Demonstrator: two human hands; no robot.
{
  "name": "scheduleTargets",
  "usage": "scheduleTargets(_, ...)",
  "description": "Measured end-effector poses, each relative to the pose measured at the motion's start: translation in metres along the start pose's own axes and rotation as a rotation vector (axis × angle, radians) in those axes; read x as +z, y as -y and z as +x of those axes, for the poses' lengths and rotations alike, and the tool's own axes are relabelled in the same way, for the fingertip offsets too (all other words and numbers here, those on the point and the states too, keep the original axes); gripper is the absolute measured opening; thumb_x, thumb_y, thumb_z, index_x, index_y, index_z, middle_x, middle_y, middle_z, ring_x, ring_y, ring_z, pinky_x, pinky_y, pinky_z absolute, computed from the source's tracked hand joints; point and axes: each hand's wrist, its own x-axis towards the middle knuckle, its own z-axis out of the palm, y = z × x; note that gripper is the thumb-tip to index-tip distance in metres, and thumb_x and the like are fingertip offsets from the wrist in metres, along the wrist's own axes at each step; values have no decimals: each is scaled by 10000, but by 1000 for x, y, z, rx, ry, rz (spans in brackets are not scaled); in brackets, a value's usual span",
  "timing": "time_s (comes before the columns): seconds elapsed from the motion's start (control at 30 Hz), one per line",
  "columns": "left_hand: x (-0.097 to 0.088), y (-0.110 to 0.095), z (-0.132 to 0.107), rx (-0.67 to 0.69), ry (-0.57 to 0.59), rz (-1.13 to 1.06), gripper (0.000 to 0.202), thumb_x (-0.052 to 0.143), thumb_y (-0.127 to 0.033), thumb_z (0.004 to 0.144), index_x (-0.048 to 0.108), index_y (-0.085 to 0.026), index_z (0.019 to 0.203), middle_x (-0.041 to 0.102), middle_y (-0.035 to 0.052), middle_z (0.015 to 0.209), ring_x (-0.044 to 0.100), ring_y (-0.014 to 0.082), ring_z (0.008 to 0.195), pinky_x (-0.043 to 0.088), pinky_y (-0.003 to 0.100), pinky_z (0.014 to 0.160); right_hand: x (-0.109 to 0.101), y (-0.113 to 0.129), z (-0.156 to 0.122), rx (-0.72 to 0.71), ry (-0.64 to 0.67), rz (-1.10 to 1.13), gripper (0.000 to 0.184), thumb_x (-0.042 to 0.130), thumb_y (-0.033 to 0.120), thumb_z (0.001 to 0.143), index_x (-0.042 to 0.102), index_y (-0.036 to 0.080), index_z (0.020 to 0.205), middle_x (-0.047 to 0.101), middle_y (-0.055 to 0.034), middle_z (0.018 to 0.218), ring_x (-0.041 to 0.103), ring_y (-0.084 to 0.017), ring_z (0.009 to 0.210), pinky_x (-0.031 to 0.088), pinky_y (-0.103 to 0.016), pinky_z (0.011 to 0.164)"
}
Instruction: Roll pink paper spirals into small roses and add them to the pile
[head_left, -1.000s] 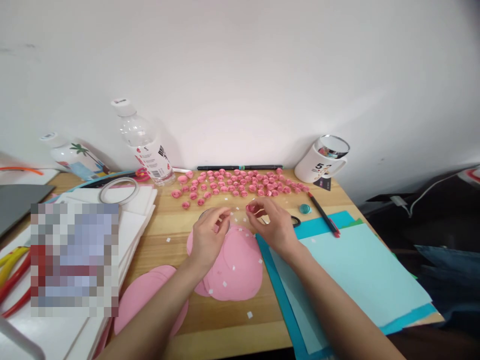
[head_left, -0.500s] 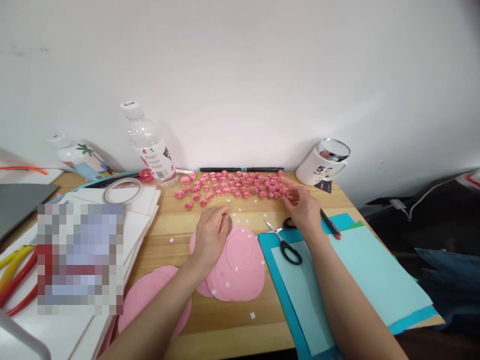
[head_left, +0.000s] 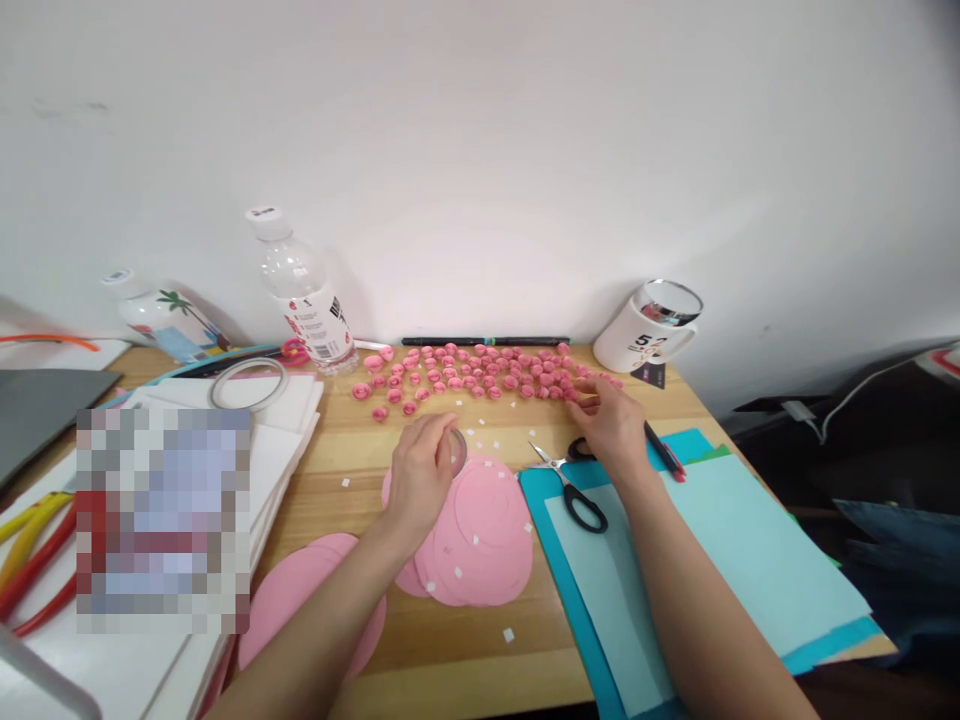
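My left hand (head_left: 424, 470) is closed around a small round roll of tape (head_left: 457, 452), whose greyish edge shows by the thumb. It hovers over overlapping pink paper circles (head_left: 487, 530). At the right end of many small rolled pink paper roses (head_left: 491, 370), my right hand (head_left: 609, 420) has its fingertips pinched at one paper rose (head_left: 571, 394); the fingers partly cover it. Just below this hand lie black-handled scissors (head_left: 570, 485) with their blades slightly apart. Small white paper bits (head_left: 508, 635) are scattered about.
A mug (head_left: 649, 325) and a clear bottle (head_left: 307, 290) stand near the wall, with a black pen (head_left: 486, 341) lying between. Blue paper sheets (head_left: 757, 570) cover the right side. White sheets (head_left: 292, 440), a tape ring (head_left: 249, 385) and red-yellow handles (head_left: 37, 560) are at left.
Almost nothing differs. The whole view has shifted very slightly; both hands keep their places, the left by the pink circles and the right at the paper roses.
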Motion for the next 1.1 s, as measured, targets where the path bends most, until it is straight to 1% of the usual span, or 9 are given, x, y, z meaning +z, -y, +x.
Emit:
scheduleTargets(0.13,-4,2,3,-28,15,-13,249,414,-109,865,604,-175,1013,677,58,922,630,159,826,489,287,728,-11,22,-2,16,-48,239,236,574,383,757,630,162,816,659,-86,777,611,-190,635,536,-353,619)
scheduleTargets(0.2,-6,2,6,-19,83,13,228,470,-179,872,578,-180,1073,675,44,864,623,160,784,478,289,721,-18,37,-5,30,163,489,241,604,396,752,631,159,787,641,-48,701,591,-154,576,524,-298,543)
scheduleTargets(0.27,-10,0,8,31,233,43,289,544,-262,848,551,-179,1125,658,19,761,608,163,727,467,294,707,-24,49,-10,-12,515,639,237,641,392,738,644,156,762,636,-25,670,555,-117,513,488,-250,468)
scheduleTargets(0.33,-13,-1,11,134,392,104,411,625,-373,785,547,-173,1136,629,7,692,598,188,712,455,312,694,-25,56,-16,-36,712,710,223,667,374,725,661,160,789,646,-17,679,561,-109,512,473,-228,444)
scheduleTargets(0.43,-14,-2,13,271,522,236,622,706,-513,651,542,-177,1149,615,19,692,594,237,768,441,342,700,-20,59,-21,-64,827,723,195,670,337,728,672,171,830,672,-22,732,627,-138,629,530,-258,559)
scheduleTargets(0.53,-13,-1,12,293,566,299,593,718,-423,682,506,-192,1185,621,26,733,592,240,799,433,342,708,-15,59,-24,-87,858,659,180,655,325,740,669,167,824,671,-22,735,630,-146,666,536,-280,619)
scheduleTargets(0.73,-9,3,8,239,521,353,387,577,-234,816,506,-180,1193,645,48,777,597,234,776,438,350,711,-16,75,-33,-291,839,434,173,707,299,694,659,191,820,594,-13,798,541,-116,606,473,-257,563)
scheduleTargets(0.9,-9,0,7,113,348,417,338,531,-168,807,565,-155,1143,631,40,719,589,213,695,431,305,618,-23,91,-40,-360,838,159,463,806,270,576,609,231,994,537,-25,954,571,-159,731,468,-309,676)
scheduleTargets(1.1,-9,-1,7,104,177,411,247,530,-102,782,640,-147,999,626,62,804,581,186,678,435,286,608,-21,89,-40,-358,875,170,306,793,238,602,603,212,840,513,-1,889,545,-130,688,438,-268,630)
